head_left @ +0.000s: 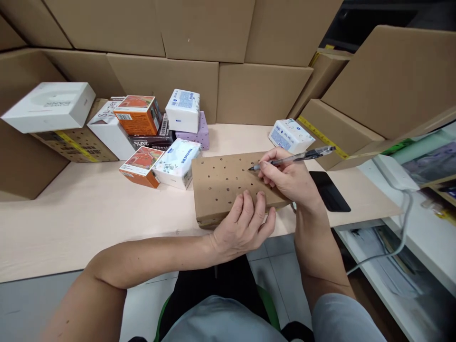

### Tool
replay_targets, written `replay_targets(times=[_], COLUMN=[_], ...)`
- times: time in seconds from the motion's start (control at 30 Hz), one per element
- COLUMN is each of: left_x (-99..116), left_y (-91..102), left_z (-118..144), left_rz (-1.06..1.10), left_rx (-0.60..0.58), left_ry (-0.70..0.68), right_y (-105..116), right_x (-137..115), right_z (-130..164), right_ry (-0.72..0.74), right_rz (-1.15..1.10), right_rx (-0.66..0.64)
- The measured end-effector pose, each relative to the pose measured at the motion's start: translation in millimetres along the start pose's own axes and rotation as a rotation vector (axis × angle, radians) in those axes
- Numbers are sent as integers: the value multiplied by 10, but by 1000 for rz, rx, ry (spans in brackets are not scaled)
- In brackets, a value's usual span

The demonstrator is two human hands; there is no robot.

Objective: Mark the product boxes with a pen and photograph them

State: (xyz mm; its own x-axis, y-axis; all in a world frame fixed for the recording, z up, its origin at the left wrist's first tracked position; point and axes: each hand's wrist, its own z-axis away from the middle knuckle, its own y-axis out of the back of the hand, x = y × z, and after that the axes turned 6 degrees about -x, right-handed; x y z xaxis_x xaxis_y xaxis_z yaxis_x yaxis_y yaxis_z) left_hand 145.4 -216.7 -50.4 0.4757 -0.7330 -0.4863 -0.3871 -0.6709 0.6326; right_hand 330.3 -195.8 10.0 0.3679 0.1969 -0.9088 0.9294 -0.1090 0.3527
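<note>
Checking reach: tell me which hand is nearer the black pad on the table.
Right. The right hand holds a pen just left of the black pad; the left hand rests farther left on the cardboard box.

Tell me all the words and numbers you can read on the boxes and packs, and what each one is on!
"20%" on the dark box behind the orange boxes.
"Su per" in large letters, partly cut off, on the white box beside them.
Print on the tissue packs, the orange boxes, the flat white box and the yellow tape: too small or blurred to read.
The punched cardboard box shows no words.
</note>
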Motion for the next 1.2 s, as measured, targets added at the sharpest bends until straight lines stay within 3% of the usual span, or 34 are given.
replay_targets(times=[0.23,0.8,0.9,1.07,1.13,1.2], left_x=[-94,-140,-134,-123,-124,-122], left_y=[-86,-86,-88,-84,-83,-88], left_z=[-21,-23,-26,-26,-23,-18], left_rz=[-36,-63,-73,-59,-47,-32], left_rx=[109,105,117,102,100,109], left_ry=[-51,-97,-91,-85,-89,-82], right_y=[-31,-43,-29,224,372,484], right_x=[-19,-29,-5,240,385,521], right_z=[-2,-10,-31,20,107,207], right_ry=[25,28,30,121,22,-168], right_rz=[96,114,-16,-298,-231,-40], right_rx=[13,-29,88,554,545,377])
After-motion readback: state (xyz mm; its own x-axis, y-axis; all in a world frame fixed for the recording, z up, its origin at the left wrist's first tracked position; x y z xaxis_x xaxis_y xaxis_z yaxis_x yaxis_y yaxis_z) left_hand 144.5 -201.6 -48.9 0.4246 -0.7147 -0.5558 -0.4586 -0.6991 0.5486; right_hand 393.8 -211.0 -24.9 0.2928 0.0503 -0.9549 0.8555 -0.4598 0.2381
